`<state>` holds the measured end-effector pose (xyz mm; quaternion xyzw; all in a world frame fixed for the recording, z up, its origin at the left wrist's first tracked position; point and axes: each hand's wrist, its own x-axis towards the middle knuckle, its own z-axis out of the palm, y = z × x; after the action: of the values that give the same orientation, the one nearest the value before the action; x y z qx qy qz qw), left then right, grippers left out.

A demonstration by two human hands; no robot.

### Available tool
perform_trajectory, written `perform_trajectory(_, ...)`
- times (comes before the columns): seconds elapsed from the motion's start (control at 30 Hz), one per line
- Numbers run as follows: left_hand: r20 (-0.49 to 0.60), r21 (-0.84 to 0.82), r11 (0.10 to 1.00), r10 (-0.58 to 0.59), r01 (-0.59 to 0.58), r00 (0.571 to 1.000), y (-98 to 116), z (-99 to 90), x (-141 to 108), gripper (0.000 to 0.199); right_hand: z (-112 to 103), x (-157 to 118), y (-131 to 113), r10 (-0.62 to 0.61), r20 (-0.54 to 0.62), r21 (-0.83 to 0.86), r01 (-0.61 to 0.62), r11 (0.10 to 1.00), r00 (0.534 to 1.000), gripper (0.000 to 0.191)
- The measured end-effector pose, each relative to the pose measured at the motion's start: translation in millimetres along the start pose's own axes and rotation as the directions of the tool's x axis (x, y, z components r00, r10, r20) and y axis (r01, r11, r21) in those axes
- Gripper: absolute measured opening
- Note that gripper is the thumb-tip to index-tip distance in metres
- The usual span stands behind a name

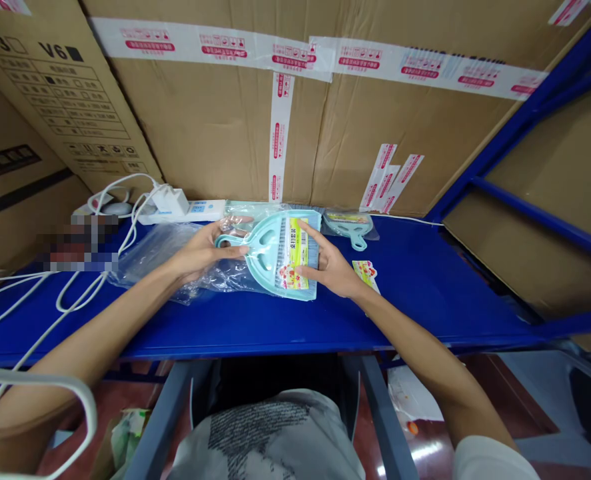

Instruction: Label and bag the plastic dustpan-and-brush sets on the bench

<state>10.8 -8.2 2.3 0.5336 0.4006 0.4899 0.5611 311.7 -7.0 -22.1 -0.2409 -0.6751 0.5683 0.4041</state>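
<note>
A mint-green small dustpan [262, 270] with a grey-bristled brush [313, 257] lying in it is held up over the table. A yellow and white label card [295, 257] covers part of the brush. My left hand [202, 252] grips the dustpan's handle, its thumb on top. On the other side, my right hand [328, 265] holds the wide end, thumb and index finger lying on the label card. Clear plastic [220, 277] spreads below and left of the dustpan; where it ends around the set is hard to see.
Behind my right hand lies another bagged dustpan set [350, 225], with a loose label card [366, 273] in front. A white power strip [205, 211] and white cables [92, 283] sit left on the blue table [425, 287]. Large cardboard boxes [215, 133] wall the back.
</note>
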Motion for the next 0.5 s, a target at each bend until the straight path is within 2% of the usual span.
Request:
perform_trajectory(0.17, 0.024, -0.253, 0.967, -0.029, 0.034, 0.999, -2, 1.8, 3, 0.037, -2, 2, -1, -0.052, -0.069, -0.006, 0.052, 0.999, 0.996, 0.103)
perform_trajectory(0.33, -0.019, -0.273, 0.96, -0.071, 0.063, 0.997, -7, 3.5, 4, 0.016, -1, 2, -4, -0.081, -0.097, -0.029, 0.079, 0.996, 0.992, 0.101)
perform_trajectory(0.5, -0.108, -0.329, 0.942, -0.107, 0.066, 0.988, -17, 5.9, 7, 0.014, -1, 1, -1, -0.05, -0.105, -0.044, 0.045, 0.998, 0.993, 0.102)
